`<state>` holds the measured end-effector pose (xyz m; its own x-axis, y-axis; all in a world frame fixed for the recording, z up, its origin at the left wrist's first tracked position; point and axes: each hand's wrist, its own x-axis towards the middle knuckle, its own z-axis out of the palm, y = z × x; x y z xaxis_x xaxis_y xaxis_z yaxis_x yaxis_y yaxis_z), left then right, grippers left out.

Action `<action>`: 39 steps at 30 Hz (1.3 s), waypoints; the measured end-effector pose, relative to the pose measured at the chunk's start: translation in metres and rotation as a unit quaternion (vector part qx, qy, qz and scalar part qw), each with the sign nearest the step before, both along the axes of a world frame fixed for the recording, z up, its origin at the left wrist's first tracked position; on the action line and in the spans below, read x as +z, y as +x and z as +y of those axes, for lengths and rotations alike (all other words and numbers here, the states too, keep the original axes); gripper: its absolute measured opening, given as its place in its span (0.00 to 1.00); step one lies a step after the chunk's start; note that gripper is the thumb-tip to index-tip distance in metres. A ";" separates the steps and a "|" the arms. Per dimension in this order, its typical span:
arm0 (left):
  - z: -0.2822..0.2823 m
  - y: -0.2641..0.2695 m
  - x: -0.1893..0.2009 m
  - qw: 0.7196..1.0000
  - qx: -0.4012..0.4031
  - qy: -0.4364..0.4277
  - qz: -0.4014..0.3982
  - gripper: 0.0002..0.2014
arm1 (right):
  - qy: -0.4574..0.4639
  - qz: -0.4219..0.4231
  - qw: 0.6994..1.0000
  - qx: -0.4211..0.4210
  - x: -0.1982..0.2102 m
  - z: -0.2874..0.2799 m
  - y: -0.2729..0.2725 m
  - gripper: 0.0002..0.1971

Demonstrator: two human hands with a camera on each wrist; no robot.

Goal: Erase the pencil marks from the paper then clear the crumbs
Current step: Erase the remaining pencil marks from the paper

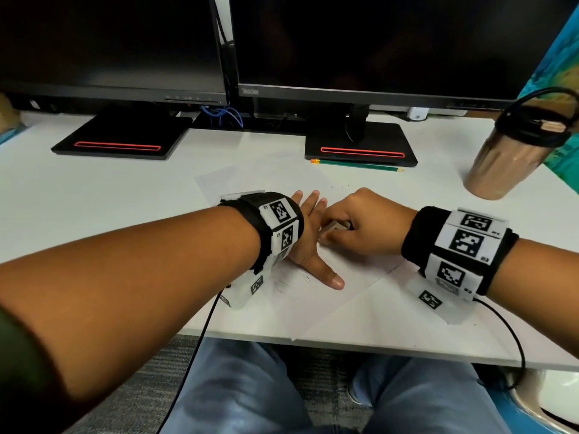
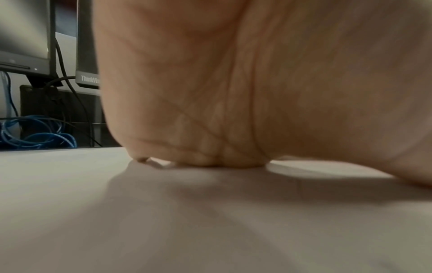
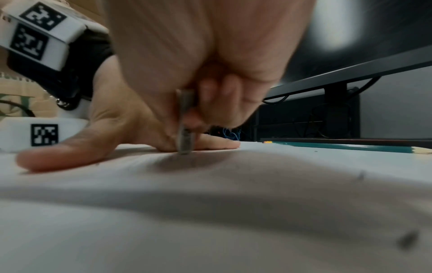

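A white sheet of paper (image 1: 354, 277) lies on the white desk in front of me. My left hand (image 1: 308, 233) lies flat on it, fingers straight and thumb spread toward me. My right hand (image 1: 351, 227) pinches a small grey eraser (image 1: 336, 226) just right of the left hand. In the right wrist view the eraser (image 3: 185, 129) stands on edge with its lower end on the paper (image 3: 210, 184), beside the left hand (image 3: 98, 136). Dark crumbs (image 3: 408, 240) lie on the sheet, and small specks (image 1: 343, 185) lie beyond the hands. The left wrist view shows only my left hand (image 2: 233, 92) pressed on the paper (image 2: 163, 221).
A green pencil (image 1: 357, 165) lies in front of the right monitor base (image 1: 360, 145). Two dark monitors stand at the back, with blue cables (image 1: 225, 115) between them. A bronze tumbler (image 1: 510, 151) with a black cord stands at the right. The desk edge runs close to my lap.
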<state>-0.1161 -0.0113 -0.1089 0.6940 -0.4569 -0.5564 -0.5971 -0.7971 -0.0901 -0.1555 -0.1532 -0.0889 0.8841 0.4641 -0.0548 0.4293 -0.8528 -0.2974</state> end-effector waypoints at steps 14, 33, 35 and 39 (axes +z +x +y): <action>0.002 0.001 -0.001 1.000 -0.003 -0.012 0.003 0.70 | -0.056 -0.045 0.997 -0.040 0.002 -0.015 0.004 0.08; -0.001 -0.001 0.006 1.000 -0.006 0.018 -0.011 0.67 | -0.007 -0.003 0.999 0.033 0.003 -0.003 -0.013 0.05; -0.001 0.000 0.005 1.000 -0.005 0.018 -0.011 0.67 | 0.005 0.009 1.000 0.015 0.006 -0.006 -0.010 0.04; -0.002 -0.001 0.005 1.000 -0.005 0.015 -0.017 0.68 | -0.026 -0.044 0.999 0.000 0.004 -0.007 -0.007 0.07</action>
